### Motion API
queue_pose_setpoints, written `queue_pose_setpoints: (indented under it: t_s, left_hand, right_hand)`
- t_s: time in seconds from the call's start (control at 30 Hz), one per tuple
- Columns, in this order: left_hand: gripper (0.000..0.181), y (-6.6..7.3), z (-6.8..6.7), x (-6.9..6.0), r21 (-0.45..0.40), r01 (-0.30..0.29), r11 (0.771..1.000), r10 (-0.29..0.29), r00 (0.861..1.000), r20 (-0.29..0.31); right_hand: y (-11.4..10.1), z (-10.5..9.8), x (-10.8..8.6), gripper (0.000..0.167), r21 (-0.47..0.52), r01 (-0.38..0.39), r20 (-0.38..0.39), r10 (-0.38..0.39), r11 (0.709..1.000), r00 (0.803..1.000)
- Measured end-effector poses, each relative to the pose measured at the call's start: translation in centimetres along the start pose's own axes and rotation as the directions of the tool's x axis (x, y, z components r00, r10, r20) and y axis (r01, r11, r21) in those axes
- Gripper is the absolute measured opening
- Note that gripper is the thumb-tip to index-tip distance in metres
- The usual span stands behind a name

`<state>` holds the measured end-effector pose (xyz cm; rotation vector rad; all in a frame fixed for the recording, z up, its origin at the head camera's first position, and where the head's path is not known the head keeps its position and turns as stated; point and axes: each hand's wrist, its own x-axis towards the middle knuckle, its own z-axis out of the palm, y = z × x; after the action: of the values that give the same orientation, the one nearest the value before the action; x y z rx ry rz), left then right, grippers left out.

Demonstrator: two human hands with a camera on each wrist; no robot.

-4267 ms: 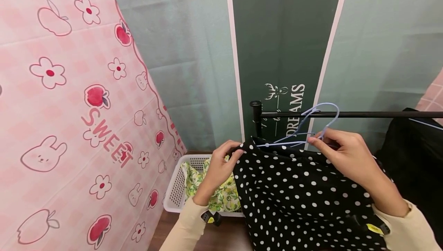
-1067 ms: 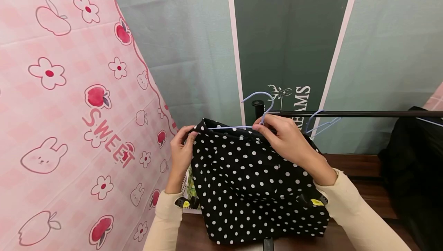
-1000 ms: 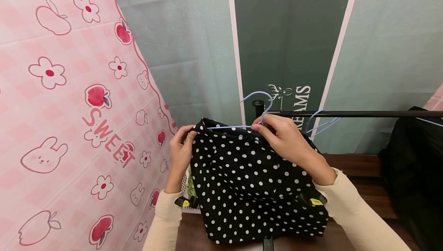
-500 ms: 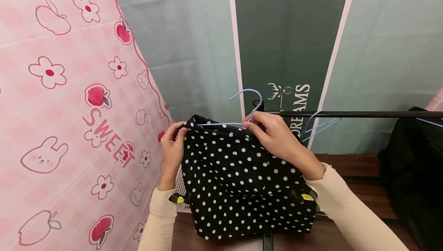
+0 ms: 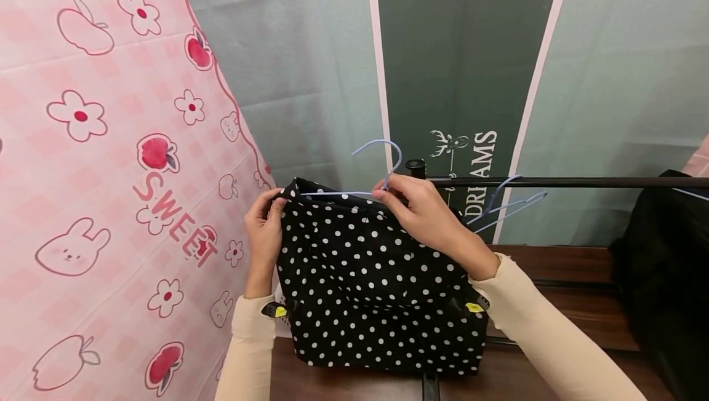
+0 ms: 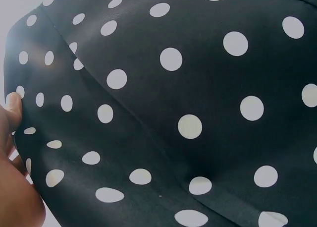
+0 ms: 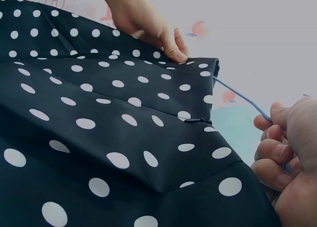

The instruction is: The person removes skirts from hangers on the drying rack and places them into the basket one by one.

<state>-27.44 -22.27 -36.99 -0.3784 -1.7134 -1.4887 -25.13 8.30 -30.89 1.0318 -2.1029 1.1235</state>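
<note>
A black skirt [image 5: 382, 278] with white polka dots hangs between my hands, its waistband at the top. My left hand [image 5: 264, 229] pinches the waistband's left corner, thumb in front. A thin blue clothes hanger [image 5: 338, 194] reaches into the waist opening, and its hook rises above, apart from the rail. My right hand [image 5: 423, 207] grips the hanger just below the hook. In the right wrist view a small zip pull [image 7: 198, 120] shows near the skirt's waist edge, and the hanger's arm [image 7: 242, 96] enters the cloth. The skirt hides the hanger's far end.
A black rail [image 5: 581, 182] with a capped end post [image 5: 415, 168] runs to the right behind my right hand. Another blue hanger [image 5: 512, 207] hangs on it, and a black garment [image 5: 664, 272] further right. A white basket [image 5: 282, 327] is mostly hidden behind the skirt.
The hanger came off the rail as both hands carried it and the skirt left. Over the last second they have drifted further left and slightly up, past the rail's end. Both grips look unchanged.
</note>
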Motion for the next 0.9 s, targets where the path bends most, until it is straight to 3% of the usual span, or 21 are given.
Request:
queue_pose_setpoints:
  t_s: [0.3,0.57,0.9]
  left_hand:
    - [0.019,-0.5,-0.9,0.6,-0.001,0.037,0.999,-0.037,0.999,-0.031]
    - [0.023,-1.0,-1.7,1.0,0.018,0.111,0.994,-0.111,0.993,-0.031]
    - [0.024,-1.1,-2.4,1.4,0.013,0.127,0.992,-0.126,0.991,-0.036]
  right_hand:
    - [0.2,1.3,1.5,0.012,0.005,0.029,0.007,-0.030,1.000,1.000]
    - [0.6,2.4,2.8,0.015,-0.016,0.048,0.003,-0.048,0.999,0.999]
    - [1.0,3.4,4.0,0.019,-0.019,0.093,-0.012,-0.093,0.996,0.996]
